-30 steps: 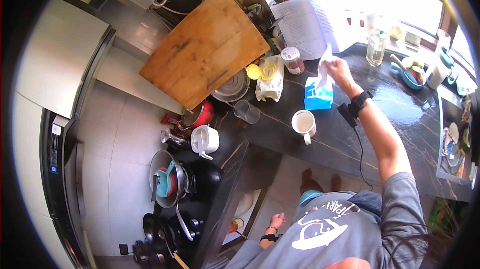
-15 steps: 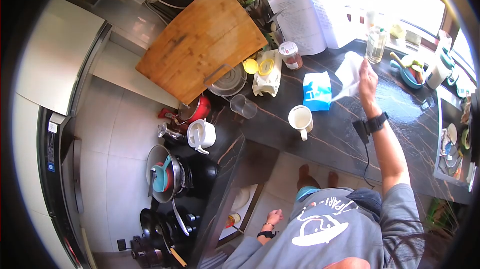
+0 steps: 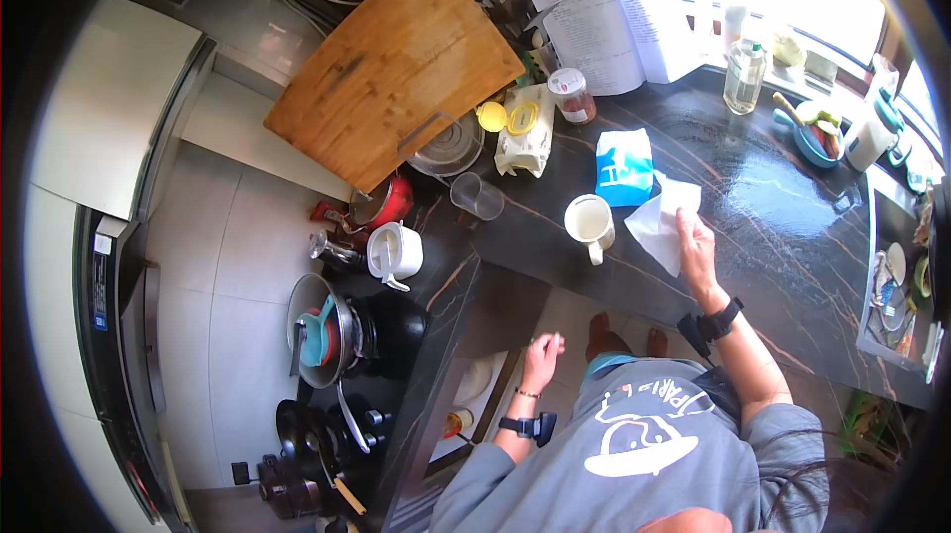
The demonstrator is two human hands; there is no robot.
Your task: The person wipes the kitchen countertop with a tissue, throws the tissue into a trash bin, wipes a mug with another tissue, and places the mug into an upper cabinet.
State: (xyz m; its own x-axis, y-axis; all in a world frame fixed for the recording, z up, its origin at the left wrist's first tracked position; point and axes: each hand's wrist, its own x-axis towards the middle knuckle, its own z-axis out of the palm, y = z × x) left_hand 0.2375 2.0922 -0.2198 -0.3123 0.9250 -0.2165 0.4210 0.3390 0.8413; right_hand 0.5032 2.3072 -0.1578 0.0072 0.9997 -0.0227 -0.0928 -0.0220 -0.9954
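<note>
The right hand [image 3: 697,254] pinches the white tissue [image 3: 656,232] by its edge over the table [image 3: 540,236], near the blue pack [image 3: 624,168]. It looks light, floppy and easy to rip, so pinch its edge gently. I can't tell if the left hand [image 3: 540,361] is open.

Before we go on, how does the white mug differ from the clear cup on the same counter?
The mug is opaque and white, while the clear cup is see-through.
The mug has a side handle, pointing toward the person; no handle shows on the clear cup.
The mug is the nearer of the two to the right hand; the clear cup is farther left.
Both rest on the dark counter.
</note>
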